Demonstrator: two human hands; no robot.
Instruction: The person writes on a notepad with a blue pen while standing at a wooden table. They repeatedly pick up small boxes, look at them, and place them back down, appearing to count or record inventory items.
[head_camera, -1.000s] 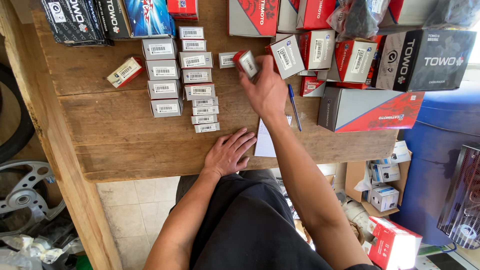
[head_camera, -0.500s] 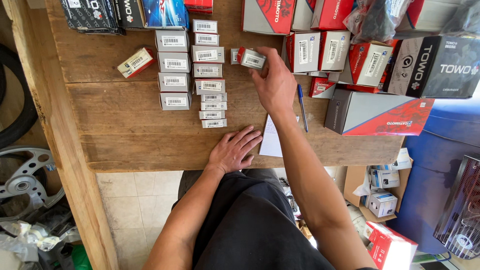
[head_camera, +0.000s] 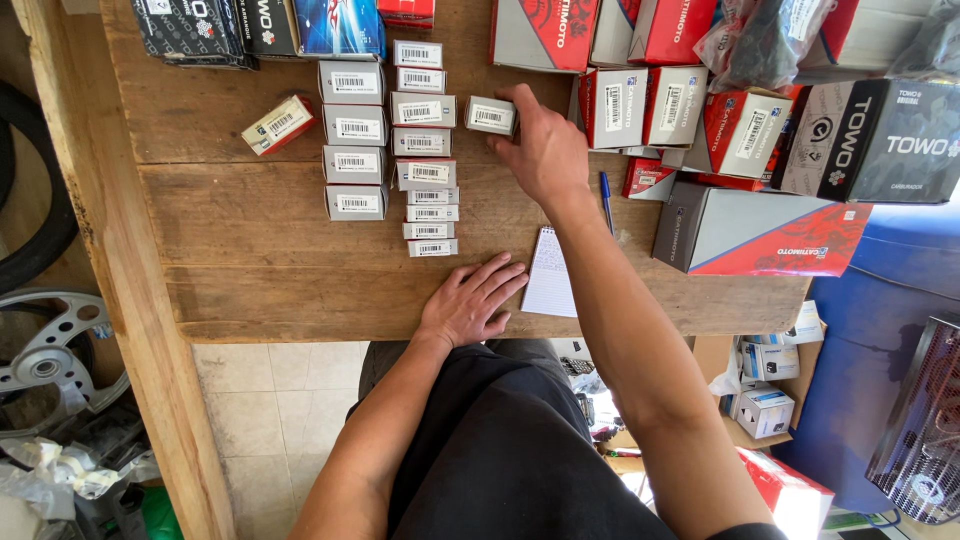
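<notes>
My right hand (head_camera: 542, 150) reaches out over the wooden table (head_camera: 250, 260) and its fingers grip a small grey box with a barcode label (head_camera: 490, 115), set just right of a column of similar small boxes (head_camera: 424, 110). A second column of larger grey boxes (head_camera: 352, 140) stands to the left of that. My left hand (head_camera: 470, 300) lies flat, fingers spread, on the table near its front edge, beside a small lined notepad (head_camera: 551, 272).
One red and white box (head_camera: 279, 124) lies apart at the left. Bigger red, grey and black boxes (head_camera: 760, 230) crowd the back and right of the table. A blue pen (head_camera: 607, 200) lies by my right wrist. Wheel parts (head_camera: 45, 350) sit on the floor at the left.
My right hand has carried the small box leftward and lowered it onto the table next to the column of small boxes. My left hand has stayed flat.
</notes>
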